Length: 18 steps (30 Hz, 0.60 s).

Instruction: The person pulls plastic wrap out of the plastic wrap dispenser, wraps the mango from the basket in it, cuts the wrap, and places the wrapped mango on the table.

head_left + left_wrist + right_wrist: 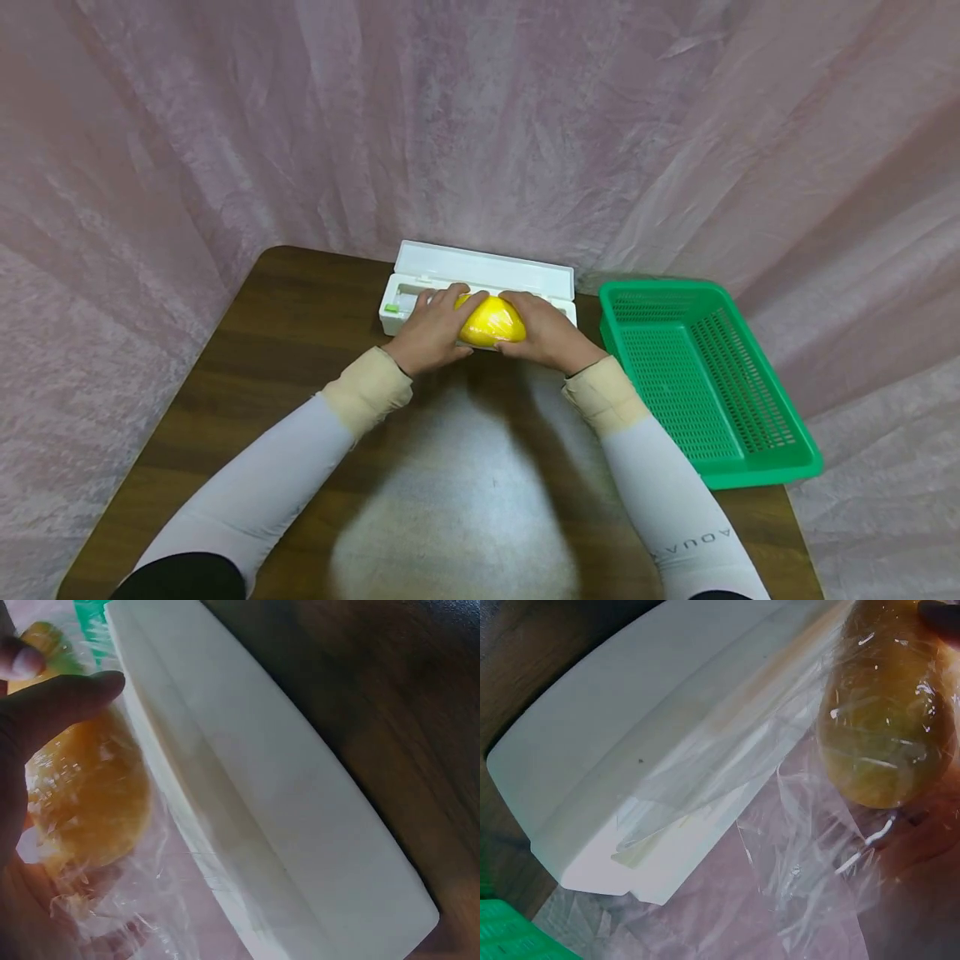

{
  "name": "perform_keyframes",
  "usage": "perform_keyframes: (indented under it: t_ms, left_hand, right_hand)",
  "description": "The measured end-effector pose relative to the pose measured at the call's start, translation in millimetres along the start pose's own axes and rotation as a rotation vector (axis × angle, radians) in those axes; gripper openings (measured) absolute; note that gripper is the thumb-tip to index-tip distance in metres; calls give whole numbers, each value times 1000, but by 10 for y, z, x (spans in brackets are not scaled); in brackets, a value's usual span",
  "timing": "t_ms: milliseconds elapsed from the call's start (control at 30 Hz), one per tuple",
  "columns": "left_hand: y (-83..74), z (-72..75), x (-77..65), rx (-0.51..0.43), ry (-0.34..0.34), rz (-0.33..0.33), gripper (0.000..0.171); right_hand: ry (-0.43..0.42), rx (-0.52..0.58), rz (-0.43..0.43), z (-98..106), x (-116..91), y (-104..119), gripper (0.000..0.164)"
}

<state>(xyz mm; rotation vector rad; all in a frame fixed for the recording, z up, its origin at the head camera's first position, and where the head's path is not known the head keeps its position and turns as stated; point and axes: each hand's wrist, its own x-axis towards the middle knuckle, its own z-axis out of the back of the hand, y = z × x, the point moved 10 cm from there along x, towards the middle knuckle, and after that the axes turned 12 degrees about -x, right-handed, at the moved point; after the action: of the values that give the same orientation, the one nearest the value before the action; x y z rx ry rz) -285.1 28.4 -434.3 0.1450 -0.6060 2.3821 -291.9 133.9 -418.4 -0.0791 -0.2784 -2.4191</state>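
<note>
A yellow object [492,322], rounded and glossy, is held between the left hand [431,335] and the right hand [551,335]. It is gripped from its 2 sides: the fingers [472,305] of the left hand are bent over its left flank with the thumb lower down, and on the right flank the fingers are set along the upper edge with the thumb at the lower edge. The object is enclosed in clear film [799,855], which is seen wrinkled and loose around it in both wrist views. What the object is cannot be told for certain through the shine and blur.

The object is placed at the front of a long white box [387,322], by which part of the box is covered in the head view; whether the 2 are touching cannot be told. The lid [483,265] of the box is raised at the back, and a small green piece [391,308] is seen near the left end.

To the right, a green basket [776,383] with slotted walls is set on the brown wooden table [262,333]. Behind the table, a pink curtain [487,125] is hung in folds. White sleeves [255,475] are worn on both arms, with a beige band [367,390] at each wrist, and dark lettering is printed on the right sleeve.
</note>
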Motion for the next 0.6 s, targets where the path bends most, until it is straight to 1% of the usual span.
perform_keyframes:
  t_ms: [167, 267, 400, 500, 600]
  left_hand:
    - [27, -24, 34, 37, -27, -9, 94]
    - [37, -23, 56, 50, -51, -15, 93]
    - [36, -4, 79, 61, -83, -30, 92]
    - [43, -4, 93, 61, -87, -31, 91]
    - [80, -16, 112, 58, -77, -13, 89]
  right_hand:
    - [29, 14, -20, 10, 11, -39, 72]
    - [37, -2, -31, 27, 25, -59, 71]
    - [55, -14, -46, 39, 42, -82, 75]
    - [73, -10, -59, 32, 36, -90, 78]
    - [61, -20, -60, 44, 25, -82, 80]
